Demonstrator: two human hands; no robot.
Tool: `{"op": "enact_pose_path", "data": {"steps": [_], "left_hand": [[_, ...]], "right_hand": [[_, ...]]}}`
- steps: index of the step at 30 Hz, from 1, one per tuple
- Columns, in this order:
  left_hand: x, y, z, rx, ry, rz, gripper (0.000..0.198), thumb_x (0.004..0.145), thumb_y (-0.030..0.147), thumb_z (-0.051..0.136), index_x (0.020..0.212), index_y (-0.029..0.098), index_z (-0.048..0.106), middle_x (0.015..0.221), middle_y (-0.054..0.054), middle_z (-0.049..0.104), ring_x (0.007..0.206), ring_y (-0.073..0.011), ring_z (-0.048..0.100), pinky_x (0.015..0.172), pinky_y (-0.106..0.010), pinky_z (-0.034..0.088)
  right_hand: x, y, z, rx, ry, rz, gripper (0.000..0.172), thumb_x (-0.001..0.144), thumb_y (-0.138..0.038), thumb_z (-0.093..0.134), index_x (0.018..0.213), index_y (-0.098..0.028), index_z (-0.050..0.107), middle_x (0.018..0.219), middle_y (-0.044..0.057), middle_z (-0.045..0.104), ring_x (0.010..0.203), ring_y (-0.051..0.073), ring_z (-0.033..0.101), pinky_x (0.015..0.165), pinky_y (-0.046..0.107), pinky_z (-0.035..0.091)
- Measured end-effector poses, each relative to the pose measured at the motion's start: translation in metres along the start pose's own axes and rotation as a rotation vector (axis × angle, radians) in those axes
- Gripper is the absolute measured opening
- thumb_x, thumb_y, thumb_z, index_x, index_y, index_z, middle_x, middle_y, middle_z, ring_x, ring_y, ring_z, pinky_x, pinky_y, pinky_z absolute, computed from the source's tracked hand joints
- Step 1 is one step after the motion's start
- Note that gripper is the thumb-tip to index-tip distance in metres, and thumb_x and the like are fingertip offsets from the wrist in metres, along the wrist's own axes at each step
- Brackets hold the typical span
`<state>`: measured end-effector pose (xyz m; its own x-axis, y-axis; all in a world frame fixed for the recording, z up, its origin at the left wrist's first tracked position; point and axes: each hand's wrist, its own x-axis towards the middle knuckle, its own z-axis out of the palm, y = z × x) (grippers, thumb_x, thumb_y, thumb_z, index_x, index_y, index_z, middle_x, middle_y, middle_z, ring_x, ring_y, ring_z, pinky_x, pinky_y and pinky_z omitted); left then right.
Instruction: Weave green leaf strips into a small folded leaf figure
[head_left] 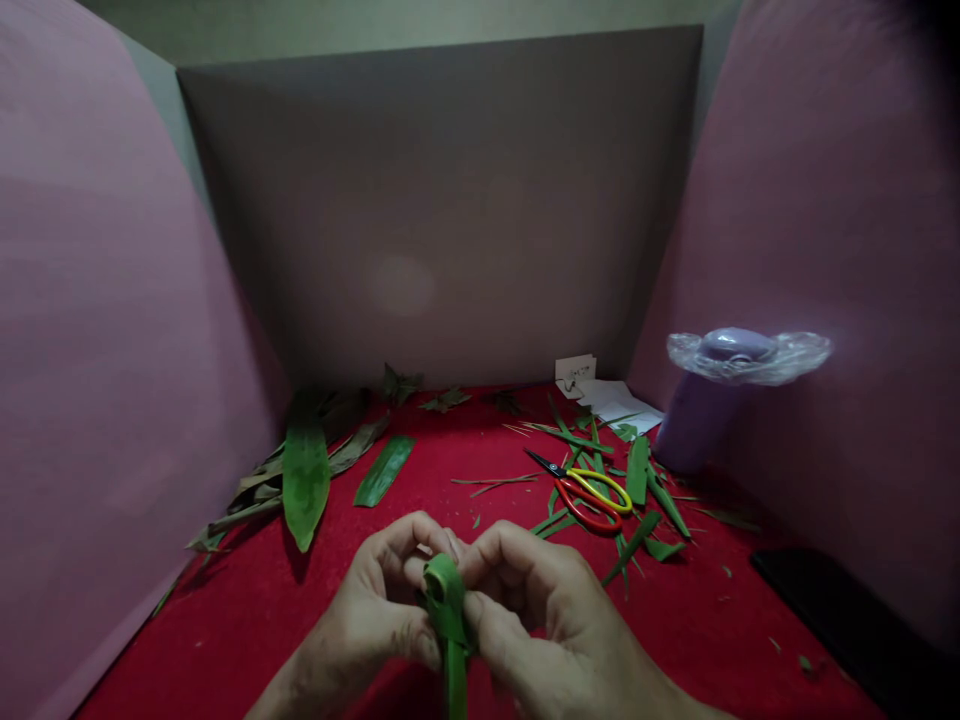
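Note:
Between my two hands, low in the middle of the view, is a folded green leaf strip (448,610). Its top is bent into a small loop, and a straight length hangs down below. My left hand (375,605) pinches it from the left, thumb at the near side. From the right, my right hand (536,615) closes on it with thumb and index finger. The far fingertips are partly hidden behind the leaf. Beyond my right hand lie scissors (581,490) with one red and one yellow handle, on top of cut green leaf pieces (637,470).
A red cloth (247,625) covers the surface. Broad leaf (305,485) and dried leaves (259,490) lie left, a cut leaf piece (385,470) mid-left. White papers (615,403) lie at the back right. A purple container (697,415) with clear plastic and a black flat object (832,610) stand right.

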<state>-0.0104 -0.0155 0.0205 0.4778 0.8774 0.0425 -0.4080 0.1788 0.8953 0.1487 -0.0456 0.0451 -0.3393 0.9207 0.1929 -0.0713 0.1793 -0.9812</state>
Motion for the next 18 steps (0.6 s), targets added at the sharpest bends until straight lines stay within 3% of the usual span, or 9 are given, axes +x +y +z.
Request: {"op": "enact_pose_path", "data": {"steps": [3,8,12,18], "left_hand": [[-0.0012,-0.002,-0.0015,0.037,0.027,0.005,0.038,0.046,0.006,0.082,0.077,0.02,0.064,0.073,0.002,0.066,0.053,-0.0084,0.058,0.052,-0.018,0.047],[-0.0022,-0.0013,0.0001,0.084,0.058,0.006,0.039,0.047,0.011,0.083,0.081,0.021,0.065,0.058,0.005,0.06,0.05,-0.0085,0.056,0.054,-0.019,0.047],[-0.0014,-0.0014,-0.0007,0.095,0.075,0.027,0.044,0.047,0.014,0.085,0.085,0.021,0.065,0.059,0.004,0.062,0.05,-0.0082,0.057,0.048,-0.016,0.046],[-0.0001,-0.0017,0.0011,0.052,0.078,0.077,0.04,0.049,0.015,0.084,0.083,0.02,0.064,0.06,0.003,0.066,0.048,-0.0086,0.059,0.045,-0.015,0.046]], "right_hand": [[0.0015,-0.0064,-0.0012,0.067,0.001,0.101,0.011,0.075,-0.025,0.056,0.07,-0.015,0.055,0.057,-0.003,0.048,0.047,0.006,0.04,0.043,0.018,0.031],[0.0052,-0.0091,-0.0025,0.189,0.0,0.272,0.015,0.069,-0.025,0.066,0.065,-0.015,0.056,0.052,-0.005,0.049,0.044,0.004,0.04,0.041,0.016,0.031],[0.0065,-0.006,-0.0014,0.279,0.033,0.244,0.023,0.066,-0.029,0.07,0.06,-0.016,0.051,0.051,-0.006,0.048,0.043,0.004,0.041,0.041,0.016,0.033],[0.0067,-0.0062,-0.0013,0.352,0.019,0.191,0.027,0.066,-0.038,0.071,0.073,-0.015,0.058,0.059,-0.003,0.055,0.049,0.006,0.048,0.045,0.018,0.038]]}}
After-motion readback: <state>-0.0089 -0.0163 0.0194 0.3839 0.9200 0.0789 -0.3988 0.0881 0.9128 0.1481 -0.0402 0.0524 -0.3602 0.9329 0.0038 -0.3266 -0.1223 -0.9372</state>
